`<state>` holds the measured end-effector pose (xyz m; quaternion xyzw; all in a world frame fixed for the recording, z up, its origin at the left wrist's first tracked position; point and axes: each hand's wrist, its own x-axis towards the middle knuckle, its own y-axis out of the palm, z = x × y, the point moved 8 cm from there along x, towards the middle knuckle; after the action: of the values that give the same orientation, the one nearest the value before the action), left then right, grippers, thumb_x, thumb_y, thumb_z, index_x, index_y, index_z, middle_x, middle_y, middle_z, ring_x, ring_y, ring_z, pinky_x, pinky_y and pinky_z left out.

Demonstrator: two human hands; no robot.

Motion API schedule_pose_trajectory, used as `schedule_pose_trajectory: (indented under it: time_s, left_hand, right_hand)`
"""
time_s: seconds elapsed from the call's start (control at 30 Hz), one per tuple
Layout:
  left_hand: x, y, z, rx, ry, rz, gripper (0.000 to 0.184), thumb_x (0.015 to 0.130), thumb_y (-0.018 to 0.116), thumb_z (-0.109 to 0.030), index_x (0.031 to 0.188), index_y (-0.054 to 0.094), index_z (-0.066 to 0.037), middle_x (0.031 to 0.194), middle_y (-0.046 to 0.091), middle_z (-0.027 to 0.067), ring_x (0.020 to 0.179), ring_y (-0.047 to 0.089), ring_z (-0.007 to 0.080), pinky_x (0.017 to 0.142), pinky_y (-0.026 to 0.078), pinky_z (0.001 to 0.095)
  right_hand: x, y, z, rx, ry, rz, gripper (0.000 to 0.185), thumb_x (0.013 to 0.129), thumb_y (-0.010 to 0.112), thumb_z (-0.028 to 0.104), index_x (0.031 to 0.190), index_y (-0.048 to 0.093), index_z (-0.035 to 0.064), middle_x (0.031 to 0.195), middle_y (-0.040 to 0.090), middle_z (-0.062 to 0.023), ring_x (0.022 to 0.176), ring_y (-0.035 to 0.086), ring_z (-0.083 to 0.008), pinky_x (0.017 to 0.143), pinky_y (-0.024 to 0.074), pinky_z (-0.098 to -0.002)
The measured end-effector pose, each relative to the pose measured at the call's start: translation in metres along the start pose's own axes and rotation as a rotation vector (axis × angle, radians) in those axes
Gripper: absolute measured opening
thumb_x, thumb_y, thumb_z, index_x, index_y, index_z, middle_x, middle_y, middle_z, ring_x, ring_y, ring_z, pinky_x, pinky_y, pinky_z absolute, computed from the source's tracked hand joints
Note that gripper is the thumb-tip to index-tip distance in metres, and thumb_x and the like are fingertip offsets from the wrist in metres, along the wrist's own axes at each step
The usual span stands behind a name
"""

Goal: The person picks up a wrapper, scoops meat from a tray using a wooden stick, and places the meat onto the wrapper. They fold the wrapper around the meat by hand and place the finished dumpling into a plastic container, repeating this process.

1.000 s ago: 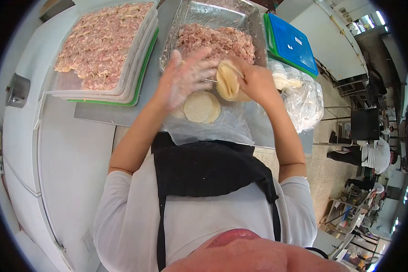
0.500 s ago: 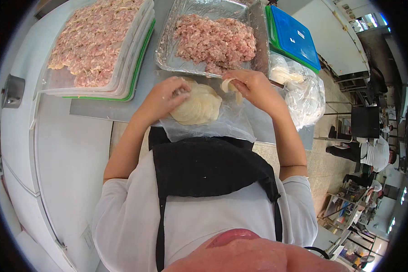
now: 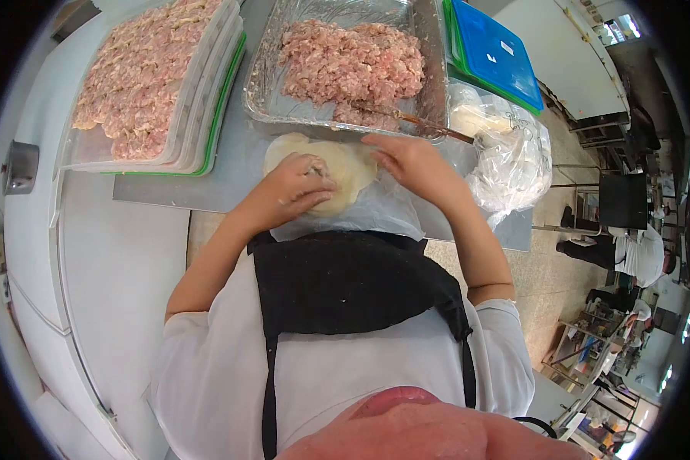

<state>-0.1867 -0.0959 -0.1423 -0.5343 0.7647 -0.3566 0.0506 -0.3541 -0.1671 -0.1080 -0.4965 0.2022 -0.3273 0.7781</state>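
A stack of thin, pale round dough wrappers [image 3: 350, 172] lies on a clear plastic sheet [image 3: 360, 220] in front of me. My left hand [image 3: 300, 185] is over the left part of the stack, its fingers curled in toward the thumb. Whatever may be between those fingers is hidden. At the stack's right edge is my right hand [image 3: 415, 164], index finger and thumb apart, with no wrapper visible between them. Just beyond, a metal tray [image 3: 254, 103] holds minced meat [image 3: 353, 61], and a flat tool with a dark handle [image 3: 445, 130] rests across its near right corner.
At left, stacked clear containers [image 3: 199, 100] bear rows of portioned meat. Blue and green lids [image 3: 494, 54] lie to the right, above a plastic bag [image 3: 510, 165] of pale dough. A metal cup [image 3: 21, 169] sits far left. Other people [image 3: 638, 253] are in the background.
My right hand no longer has the curled wrapper raised in its fingers. My left hand has shifted down and right over the stack. The tool's handle shows more fully.
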Motion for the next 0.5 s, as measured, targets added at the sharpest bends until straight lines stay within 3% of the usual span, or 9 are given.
schedule_pose_trajectory:
  time_s: [0.07,0.1,0.17,0.27,0.37,0.43,0.5]
  left_hand:
    - [0.008,0.010,-0.005,0.128,0.129,0.071,0.039,0.078,0.074,-0.024,0.113,0.066,-0.007,0.110,0.058,0.0128,0.108,0.052,0.0318,0.095,0.041,0.0406]
    - [0.015,0.001,-0.001,0.112,0.050,0.007,0.040,0.076,0.075,-0.024,0.111,0.065,-0.008,0.108,0.056,0.0121,0.107,0.052,0.0332,0.095,0.042,0.0413]
    - [0.015,-0.006,0.005,0.092,-0.027,-0.061,0.041,0.074,0.076,-0.025,0.110,0.065,-0.008,0.106,0.055,0.0115,0.107,0.051,0.0346,0.094,0.042,0.0420]
    - [0.009,-0.010,0.003,0.149,0.056,-0.056,0.041,0.073,0.078,-0.027,0.107,0.065,-0.008,0.110,0.054,0.0130,0.110,0.050,0.0335,0.093,0.042,0.0426]
    - [0.004,-0.009,0.003,0.235,0.051,-0.044,0.036,0.076,0.075,-0.024,0.107,0.065,-0.008,0.108,0.056,0.0135,0.107,0.053,0.0335,0.091,0.044,0.0424]
    - [0.003,-0.012,0.019,0.136,-0.087,-0.074,0.027,0.080,0.072,-0.019,0.102,0.067,-0.006,0.103,0.060,0.0131,0.103,0.057,0.0333,0.088,0.046,0.0418]
    - [0.004,-0.022,0.020,0.116,-0.065,-0.129,0.022,0.081,0.070,-0.018,0.099,0.067,-0.006,0.100,0.062,0.0125,0.100,0.058,0.0330,0.086,0.047,0.0410]
  right_hand:
    - [0.001,-0.033,0.000,-0.107,-0.150,-0.223,0.030,0.087,0.062,0.022,0.116,0.063,0.0132,0.090,0.065,-0.0153,0.087,0.064,-0.0340,0.075,0.0513,-0.0444]
    - [0.004,-0.043,-0.004,-0.109,-0.147,-0.224,0.030,0.087,0.062,0.022,0.116,0.063,0.0132,0.090,0.065,-0.0153,0.087,0.064,-0.0340,0.075,0.0513,-0.0444]
    - [0.011,-0.061,-0.024,-0.496,0.000,-0.218,0.029,0.085,0.064,0.018,0.113,0.066,0.0152,0.090,0.063,-0.0123,0.089,0.064,-0.0300,0.075,0.0515,-0.0426]
    - [0.015,-0.039,-0.057,-0.512,-0.049,-0.036,0.024,0.085,0.062,0.017,0.108,0.067,0.0151,0.089,0.062,-0.0106,0.091,0.063,-0.0271,0.075,0.0516,-0.0415]
    - [0.020,-0.038,-0.054,-0.537,-0.035,-0.003,0.019,0.087,0.059,0.016,0.104,0.067,0.0127,0.090,0.062,-0.0103,0.089,0.064,-0.0283,0.073,0.0518,-0.0419]
    - [0.021,-0.050,-0.047,-0.491,-0.029,-0.006,0.017,0.087,0.057,0.015,0.101,0.066,0.0113,0.089,0.063,-0.0099,0.088,0.064,-0.0286,0.071,0.0520,-0.0420]
    - [0.027,-0.069,-0.038,-0.446,-0.025,-0.011,0.016,0.087,0.055,0.014,0.099,0.066,0.0100,0.088,0.064,-0.0095,0.087,0.065,-0.0290,0.069,0.0522,-0.0421]
